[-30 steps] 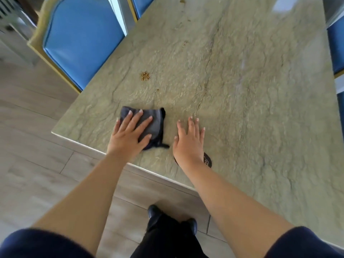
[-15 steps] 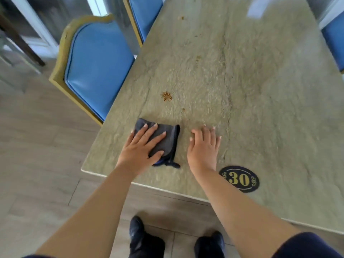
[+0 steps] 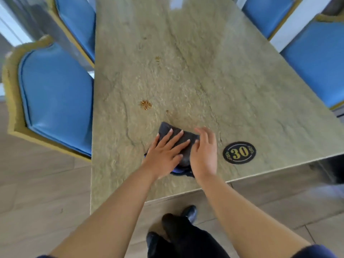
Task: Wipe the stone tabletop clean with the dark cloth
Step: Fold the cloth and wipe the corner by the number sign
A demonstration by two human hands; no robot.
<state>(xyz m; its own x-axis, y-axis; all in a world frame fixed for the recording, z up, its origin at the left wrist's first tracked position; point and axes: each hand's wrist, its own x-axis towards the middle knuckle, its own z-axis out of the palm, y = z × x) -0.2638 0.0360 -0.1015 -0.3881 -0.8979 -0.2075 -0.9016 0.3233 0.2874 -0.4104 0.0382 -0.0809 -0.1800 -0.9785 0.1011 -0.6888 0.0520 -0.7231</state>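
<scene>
The dark cloth lies folded on the greenish stone tabletop, near its front edge. My left hand rests flat on the cloth with its fingers spread. At the cloth's right edge my right hand curls its fingers and thumb onto the fabric. A small cluster of orange-brown crumbs sits on the stone just beyond and left of the cloth. A single speck lies closer to the cloth, and fainter crumbs lie further up the table.
A black oval badge reading 30 is fixed to the stone right of my hands. Blue padded chairs with gold frames stand at the left and the right. The table's front edge runs just below my wrists, above my shoes.
My right hand has moved left from the bare stone onto the cloth's right edge. The left hand stays flat on the cloth. The camera has swung, so the table sits more centrally.
</scene>
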